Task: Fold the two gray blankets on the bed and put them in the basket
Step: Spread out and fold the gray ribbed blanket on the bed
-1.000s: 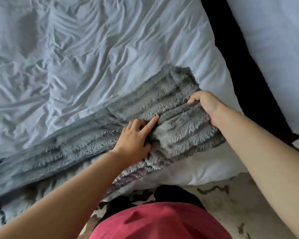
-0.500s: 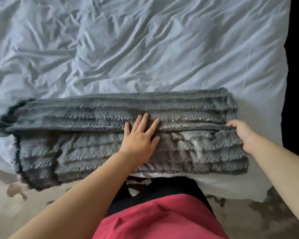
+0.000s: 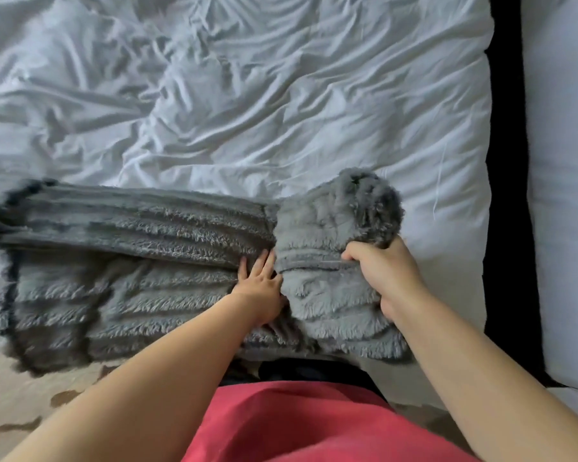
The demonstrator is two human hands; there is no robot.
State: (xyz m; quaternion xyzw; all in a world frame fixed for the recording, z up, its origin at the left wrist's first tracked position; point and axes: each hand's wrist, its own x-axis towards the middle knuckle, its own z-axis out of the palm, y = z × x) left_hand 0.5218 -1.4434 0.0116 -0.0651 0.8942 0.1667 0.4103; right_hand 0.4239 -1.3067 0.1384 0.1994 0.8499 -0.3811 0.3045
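A gray fuzzy ribbed blanket (image 3: 121,261) lies as a long folded strip along the near edge of the bed. My left hand (image 3: 261,288) presses flat on its middle, fingers straight. My right hand (image 3: 384,275) grips the blanket's right end, which is lifted and turned over toward the left, its plush underside up. Only one gray blanket is in view, and no basket shows.
The bed's wrinkled white sheet (image 3: 247,95) spreads beyond the blanket. A dark gap (image 3: 504,161) runs along the bed's right side, with another white bed or pillow (image 3: 564,161) past it. Patterned beige floor (image 3: 30,401) lies at the lower left.
My right hand has lifted the blanket's right end and brought it over to the left, toward my left hand. The left hand has stayed pressed on the blanket's middle.
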